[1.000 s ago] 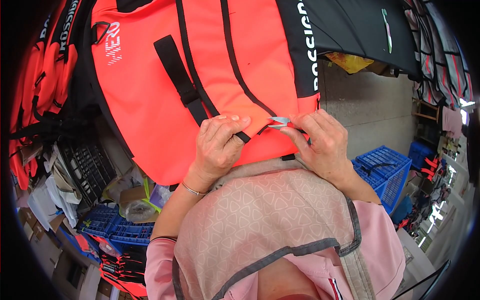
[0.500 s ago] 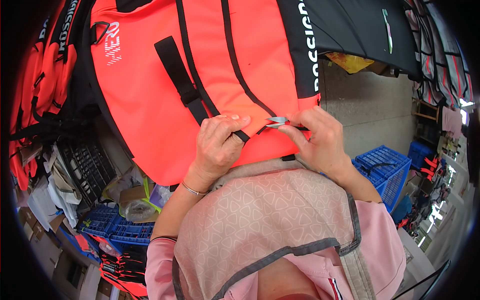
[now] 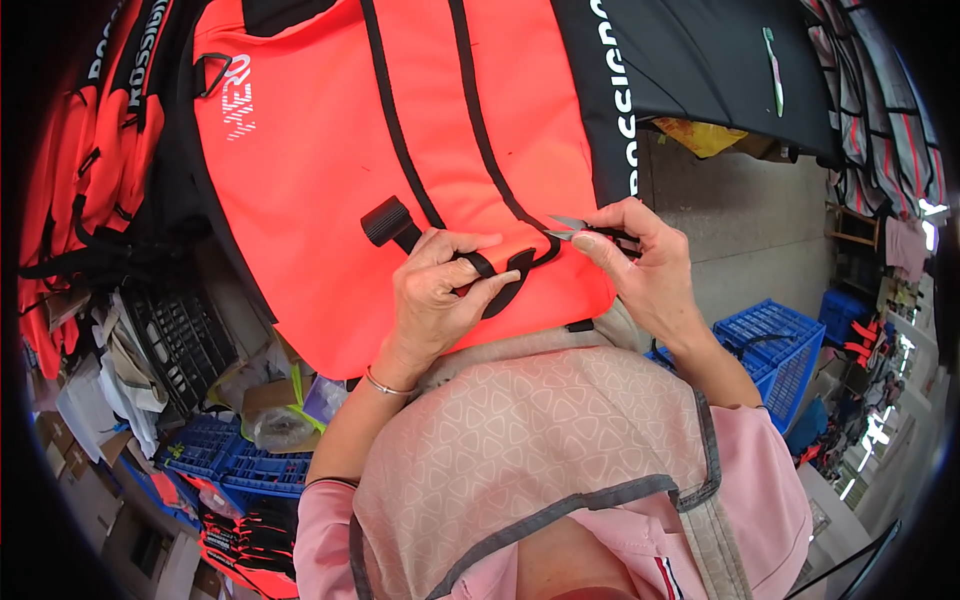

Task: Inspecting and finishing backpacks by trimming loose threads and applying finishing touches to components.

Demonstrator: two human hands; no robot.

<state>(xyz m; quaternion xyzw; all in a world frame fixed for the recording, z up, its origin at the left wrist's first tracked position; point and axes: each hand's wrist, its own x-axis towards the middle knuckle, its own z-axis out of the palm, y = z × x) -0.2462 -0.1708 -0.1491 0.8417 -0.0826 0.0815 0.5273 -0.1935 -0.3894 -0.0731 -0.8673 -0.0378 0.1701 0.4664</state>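
Note:
A bright orange-red bag (image 3: 300,190) with black edging and a black side panel lies in front of me. My left hand (image 3: 435,300) is closed on the lower end of its black-trimmed orange strap (image 3: 505,262), pinching the black webbing between thumb and fingers. Beside that hand a rolled black webbing end (image 3: 387,221) stands up from the bag. In my right hand (image 3: 648,262) is a pair of thread snips (image 3: 567,228), held between thumb and fingers. The blades point left, close to the black trim near the strap's end; whether they touch it I cannot tell.
A black work surface (image 3: 715,75) with a toothbrush (image 3: 774,72) extends at the far right. Blue crates (image 3: 770,335) stand at lower right and lower left. More orange bags (image 3: 120,120) hang at the left, grey ones (image 3: 885,120) at the far right.
My left hand has lifted and turned over the strap end, showing its black underside. The long webbing strap beside it now appears rolled up short. The snips stay near the trim.

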